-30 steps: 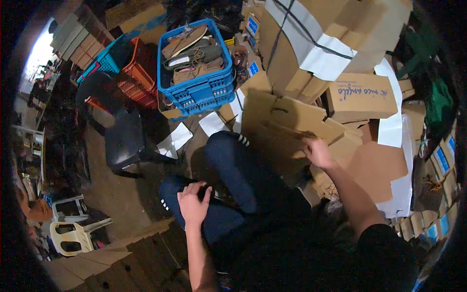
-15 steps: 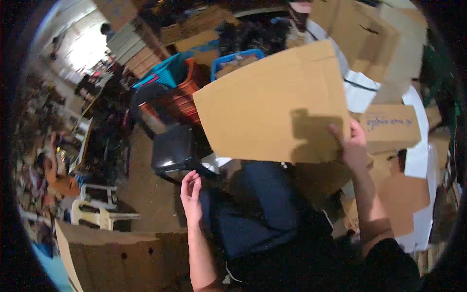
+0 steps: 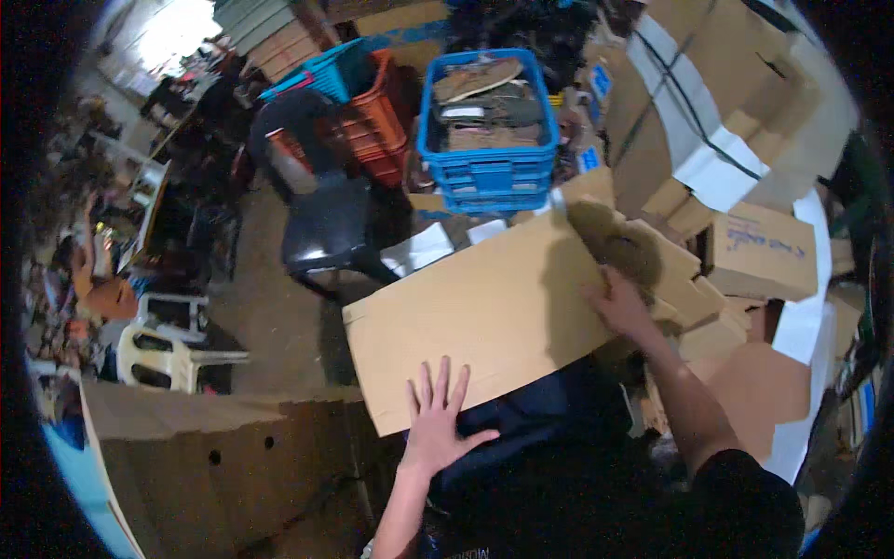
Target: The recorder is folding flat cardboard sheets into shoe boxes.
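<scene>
A flat tan cardboard piece point(image 3: 475, 312) lies slanted across my lap, its left end lower and nearer to me. My right hand point(image 3: 622, 306) grips its right edge; part of the fingers is hard to make out in the shadow there. Over the near left part of the cardboard is my left hand point(image 3: 438, 427), its fingers spread wide and its palm down. The fingertips overlap the board's near edge; whether they press on it I cannot tell.
Ahead stands a blue crate point(image 3: 489, 172) filled with shoe-like items, beside orange crates point(image 3: 372, 130) and a black chair point(image 3: 326, 224). A large open carton point(image 3: 233, 466) is at the lower left. Cardboard boxes point(image 3: 759, 247) crowd the right. White plastic chairs point(image 3: 154, 359) stand farther left.
The cardboard has come down from its raised position and tilted lower at the left. My right hand moved down and left with it. My left hand moved right, spreading its fingers over the board.
</scene>
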A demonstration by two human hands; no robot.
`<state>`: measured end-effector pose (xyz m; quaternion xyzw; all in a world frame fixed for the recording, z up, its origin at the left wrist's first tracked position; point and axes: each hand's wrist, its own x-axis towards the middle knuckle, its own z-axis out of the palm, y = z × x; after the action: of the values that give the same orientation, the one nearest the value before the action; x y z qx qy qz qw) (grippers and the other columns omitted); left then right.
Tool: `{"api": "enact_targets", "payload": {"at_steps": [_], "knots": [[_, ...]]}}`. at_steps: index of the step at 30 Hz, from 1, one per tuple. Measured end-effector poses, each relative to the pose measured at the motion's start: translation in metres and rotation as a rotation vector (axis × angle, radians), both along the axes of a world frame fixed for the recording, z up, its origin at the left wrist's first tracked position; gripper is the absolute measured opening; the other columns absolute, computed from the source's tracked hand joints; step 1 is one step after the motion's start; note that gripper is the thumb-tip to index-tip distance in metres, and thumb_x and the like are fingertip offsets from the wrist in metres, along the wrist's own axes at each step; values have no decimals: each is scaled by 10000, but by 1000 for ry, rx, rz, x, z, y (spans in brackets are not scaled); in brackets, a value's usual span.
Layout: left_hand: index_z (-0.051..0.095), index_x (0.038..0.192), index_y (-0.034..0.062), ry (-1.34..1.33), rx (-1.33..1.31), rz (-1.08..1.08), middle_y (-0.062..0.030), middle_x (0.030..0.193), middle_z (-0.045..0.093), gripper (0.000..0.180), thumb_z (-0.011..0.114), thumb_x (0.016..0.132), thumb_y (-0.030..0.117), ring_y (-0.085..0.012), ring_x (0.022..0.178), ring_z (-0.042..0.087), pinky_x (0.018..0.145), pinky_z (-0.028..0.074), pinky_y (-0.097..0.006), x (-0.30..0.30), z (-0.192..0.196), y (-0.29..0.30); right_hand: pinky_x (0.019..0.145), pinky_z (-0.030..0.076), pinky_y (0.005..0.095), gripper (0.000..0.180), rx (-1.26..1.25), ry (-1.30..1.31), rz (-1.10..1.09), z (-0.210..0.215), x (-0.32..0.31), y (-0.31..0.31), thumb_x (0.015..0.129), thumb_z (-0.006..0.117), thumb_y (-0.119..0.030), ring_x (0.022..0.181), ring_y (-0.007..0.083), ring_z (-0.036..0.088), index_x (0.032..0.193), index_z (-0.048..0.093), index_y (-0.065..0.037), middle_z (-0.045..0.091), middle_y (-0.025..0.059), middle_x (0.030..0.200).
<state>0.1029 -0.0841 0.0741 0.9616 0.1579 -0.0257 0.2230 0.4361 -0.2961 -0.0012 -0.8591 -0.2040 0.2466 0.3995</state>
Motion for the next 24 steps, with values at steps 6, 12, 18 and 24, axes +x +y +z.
{"api": "enact_targets", "payload": {"at_steps": [6,12,18,24], "knots": [[549,1539,181,-50,130,24,-139,1605,488,656,728,953,416,-461,1492,400,1214,289,-632,-11,-21,11,1165,385,535,700,-80,-936,201,35,-39,11,897,768,-451,1383,424,479,1419,566,-30,550,232,1448],[574,1504,140,-102,176,-80,-125,1521,573,570,702,980,323,-428,1408,513,1165,410,-568,1,-23,29,1139,430,495,665,52,-743,911,44,-80,16,872,783,-500,1335,328,544,1348,641,-58,617,119,1398],[756,1172,75,-271,92,-87,-83,1215,735,285,715,949,248,-304,1164,664,1031,537,-447,10,-23,42,1035,518,434,414,137,-787,912,33,-68,24,860,814,-235,1191,276,632,1231,713,-80,702,59,1237],[774,1093,76,-281,66,-34,-92,966,681,240,750,922,243,-302,997,658,937,550,-440,7,-23,36,963,536,414,291,151,-758,925,34,-60,36,833,825,-220,1049,286,639,1078,738,-88,690,55,1083]]}}
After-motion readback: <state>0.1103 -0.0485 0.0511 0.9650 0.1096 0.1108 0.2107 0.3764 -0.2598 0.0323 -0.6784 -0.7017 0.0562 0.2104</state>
